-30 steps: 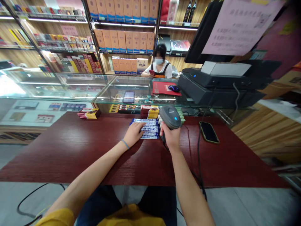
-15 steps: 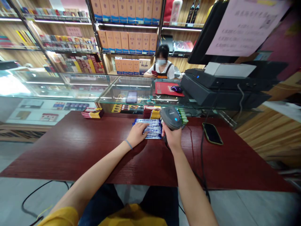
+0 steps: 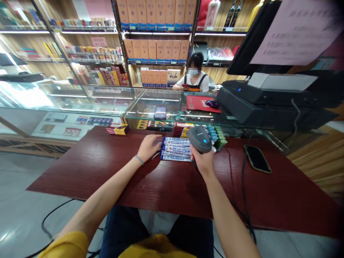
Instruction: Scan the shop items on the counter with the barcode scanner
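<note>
From my end I can't read a single word: the pink paper notice (image 3: 295, 32) is blurred, and the print on the blue-and-white bar wrappers (image 3: 176, 149) and the handheld barcode scanner (image 3: 199, 139) is too small to make out.

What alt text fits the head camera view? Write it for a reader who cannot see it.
A person's right hand holds a grey handheld barcode scanner above a dark red counter, with the left hand beside a row of blue-and-white wrapped bars. Beyond a glass display case, another person sits before shelves of boxes.
</note>
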`<action>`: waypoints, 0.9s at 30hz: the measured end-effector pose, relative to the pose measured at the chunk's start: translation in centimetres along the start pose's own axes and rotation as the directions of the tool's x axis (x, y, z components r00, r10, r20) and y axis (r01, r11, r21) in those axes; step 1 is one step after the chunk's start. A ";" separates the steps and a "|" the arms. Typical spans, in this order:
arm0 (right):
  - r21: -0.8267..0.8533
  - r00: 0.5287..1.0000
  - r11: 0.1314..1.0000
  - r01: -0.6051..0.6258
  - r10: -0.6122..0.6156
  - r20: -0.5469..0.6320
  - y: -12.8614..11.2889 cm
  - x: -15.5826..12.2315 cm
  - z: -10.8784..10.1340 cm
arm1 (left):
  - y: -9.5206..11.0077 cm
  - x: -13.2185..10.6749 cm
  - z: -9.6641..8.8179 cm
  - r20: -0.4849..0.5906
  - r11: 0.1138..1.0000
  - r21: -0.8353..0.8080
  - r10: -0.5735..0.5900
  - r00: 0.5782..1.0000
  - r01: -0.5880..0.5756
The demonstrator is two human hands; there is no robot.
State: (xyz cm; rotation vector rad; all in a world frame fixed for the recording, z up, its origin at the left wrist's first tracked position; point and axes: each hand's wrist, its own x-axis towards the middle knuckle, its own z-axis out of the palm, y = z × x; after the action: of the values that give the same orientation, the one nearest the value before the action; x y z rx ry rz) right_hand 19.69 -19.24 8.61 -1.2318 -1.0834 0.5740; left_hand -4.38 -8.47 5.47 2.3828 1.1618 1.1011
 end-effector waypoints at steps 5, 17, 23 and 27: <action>-0.072 0.996 0.997 0.001 0.005 0.086 0.0 -1.1 2.1 | -5.4 -1.3 -4.4 -0.134 0.988 0.082 -0.117 0.984 0.129; -0.273 0.875 0.906 0.324 -0.177 0.451 1.2 -3.7 5.7 | -15.2 -3.7 -9.8 -0.320 0.803 0.465 -0.241 0.916 0.373; -0.324 0.844 0.864 0.385 -0.188 0.503 1.7 -3.6 5.6 | -16.6 -3.0 -9.1 -0.239 0.697 0.605 -0.303 0.922 0.386; -0.339 0.858 0.860 0.382 -0.194 0.476 1.6 -4.0 5.8 | -17.0 -3.0 -9.1 -0.214 0.709 0.600 -0.302 0.929 0.369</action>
State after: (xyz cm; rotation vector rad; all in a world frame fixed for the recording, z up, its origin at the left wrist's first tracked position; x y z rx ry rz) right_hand 13.18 -19.46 5.56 -1.3000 -1.8149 0.3837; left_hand -21.70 -0.63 1.10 2.3963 2.1990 0.7842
